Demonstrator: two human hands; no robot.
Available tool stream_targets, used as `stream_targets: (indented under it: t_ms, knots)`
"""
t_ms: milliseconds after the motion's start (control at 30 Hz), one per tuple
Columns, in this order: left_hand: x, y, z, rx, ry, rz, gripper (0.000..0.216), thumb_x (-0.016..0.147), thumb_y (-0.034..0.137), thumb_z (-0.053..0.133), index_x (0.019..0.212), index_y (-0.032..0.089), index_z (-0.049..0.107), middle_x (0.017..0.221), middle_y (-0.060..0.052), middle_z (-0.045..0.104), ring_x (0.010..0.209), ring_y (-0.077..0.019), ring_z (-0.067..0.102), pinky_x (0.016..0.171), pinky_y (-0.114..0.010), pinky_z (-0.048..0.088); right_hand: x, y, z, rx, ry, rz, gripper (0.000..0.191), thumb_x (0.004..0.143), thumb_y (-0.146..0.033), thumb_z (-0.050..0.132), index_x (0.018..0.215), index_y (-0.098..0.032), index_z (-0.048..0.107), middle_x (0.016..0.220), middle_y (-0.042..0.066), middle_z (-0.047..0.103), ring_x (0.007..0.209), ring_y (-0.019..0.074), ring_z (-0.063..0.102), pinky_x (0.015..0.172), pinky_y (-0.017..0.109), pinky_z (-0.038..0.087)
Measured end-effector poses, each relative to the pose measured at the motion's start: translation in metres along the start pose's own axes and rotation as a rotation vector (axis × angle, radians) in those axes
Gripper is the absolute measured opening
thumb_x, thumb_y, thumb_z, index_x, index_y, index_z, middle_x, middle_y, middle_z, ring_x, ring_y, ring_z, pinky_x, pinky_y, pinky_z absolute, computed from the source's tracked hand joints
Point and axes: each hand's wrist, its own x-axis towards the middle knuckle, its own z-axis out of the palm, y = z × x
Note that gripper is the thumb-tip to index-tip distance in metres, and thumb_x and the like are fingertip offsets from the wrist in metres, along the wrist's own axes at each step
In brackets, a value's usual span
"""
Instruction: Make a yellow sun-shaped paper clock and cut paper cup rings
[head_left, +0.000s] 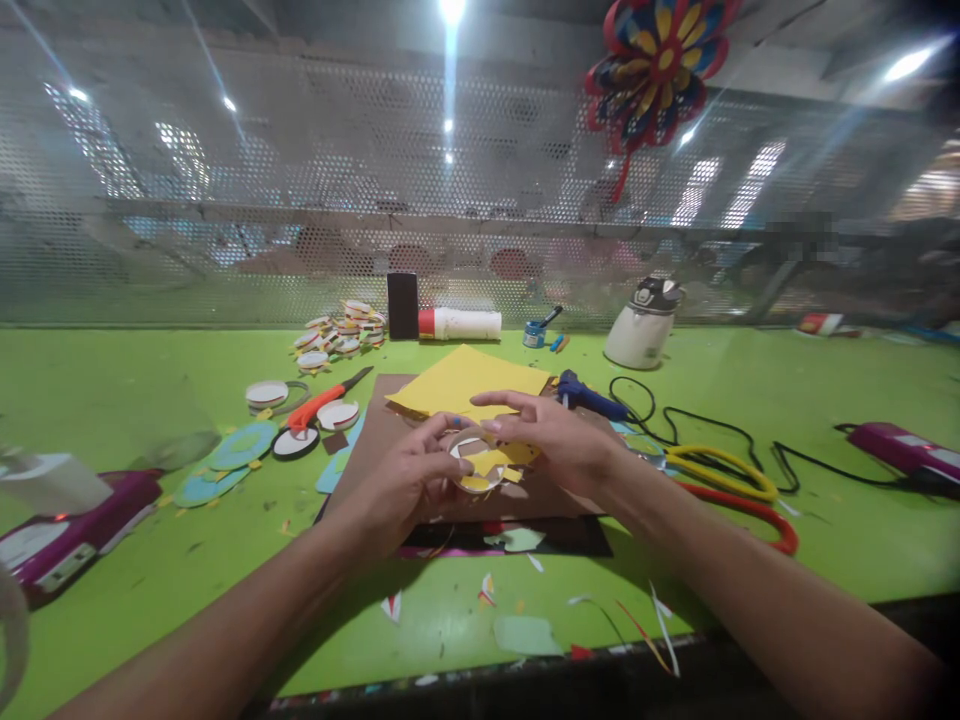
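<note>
White-rimmed round paper piece with yellow cut-outs [481, 468], held just above the flat brown sheet [364, 480]. Left hand [411, 468] half curled, thumb and fingers pinching the piece's left side. Right hand [551, 432] loosely bent, fingers partly extended at its upper right; cannot tell whether it grips anything. Yellow square paper [472, 372] on the brown sheet's far part. Pale-blue paper discs [241, 445] left of the sheet; blue glue gun [592, 396] by its far right corner.

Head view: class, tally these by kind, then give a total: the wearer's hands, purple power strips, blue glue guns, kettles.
Hands, left hand and right hand: 2
Purple power strips: 2
Blue glue gun: 1
Kettle: 1
Total: 6
</note>
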Motion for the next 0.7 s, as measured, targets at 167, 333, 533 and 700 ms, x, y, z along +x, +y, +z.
stream_targets:
  t_ms: [167,333,533,700]
  knots:
    - [0.000,0.001,0.002,-0.008,0.018,-0.017,0.038,0.070,0.004,0.065,0.103,0.019,0.057,0.098,-0.004,0.069,0.072,-0.0139,0.069,0.058,-0.020,0.051,-0.001,0.000,0.001,0.010,0.001,0.023,0.048,0.076,-0.017,0.069,0.123,-0.017,0.058,0.098,0.009,0.070,0.077,0.0169,0.062,0.061,0.027,0.049]
    - [0.001,0.001,-0.001,-0.034,0.010,-0.012,0.037,0.070,0.001,0.063,0.102,0.018,0.057,0.095,-0.004,0.069,0.072,-0.0147,0.069,0.061,-0.023,0.054,0.003,0.002,-0.001,0.018,0.058,-0.006,0.026,0.081,-0.030,0.069,0.103,-0.017,0.066,0.076,0.003,0.065,0.064,0.0127,0.057,0.054,0.023,0.046]
    - [0.003,0.000,-0.004,-0.005,0.002,-0.003,0.031,0.071,0.002,0.061,0.097,0.017,0.057,0.087,-0.002,0.067,0.068,-0.0109,0.066,0.058,-0.018,0.051,0.008,0.000,-0.005,0.011,0.184,-0.041,0.029,0.092,-0.041,0.055,0.099,-0.014,0.061,0.063,0.002,0.063,0.059,0.0143,0.060,0.060,0.027,0.048]
    - [0.004,-0.001,-0.006,0.029,0.008,0.006,0.031,0.069,0.005,0.065,0.096,0.017,0.059,0.093,-0.003,0.068,0.076,-0.0129,0.065,0.066,-0.022,0.053,0.009,-0.003,-0.008,-0.059,0.187,-0.101,0.024,0.091,-0.038,0.058,0.095,-0.015,0.062,0.063,0.000,0.064,0.058,0.0121,0.060,0.066,0.028,0.048]
